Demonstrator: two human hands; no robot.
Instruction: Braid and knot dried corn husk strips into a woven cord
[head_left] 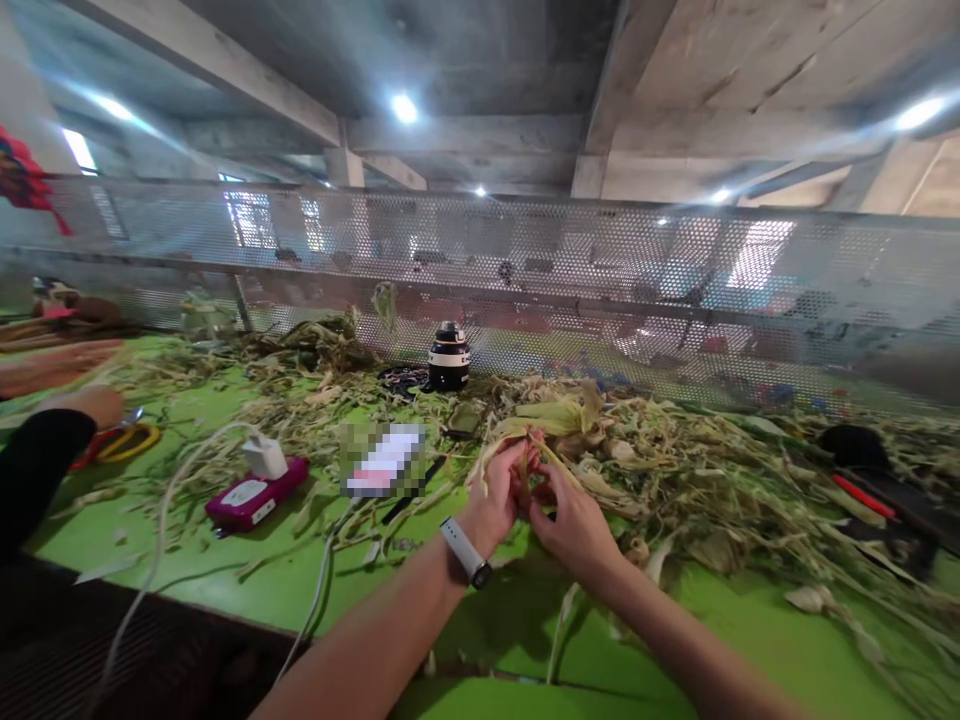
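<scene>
We can't see inside the black bottle (449, 371); before it our left hand (499, 498) and right hand (576, 522) pinch a husk strip (526, 466); right, husk heap (675, 455); left, magenta power strip (247, 503).

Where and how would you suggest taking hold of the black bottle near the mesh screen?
Probably around its body at the white band, coming from the near side: the black bottle stands upright and looks round, so fingers could wrap it, while the mesh screen rises behind it.
</scene>
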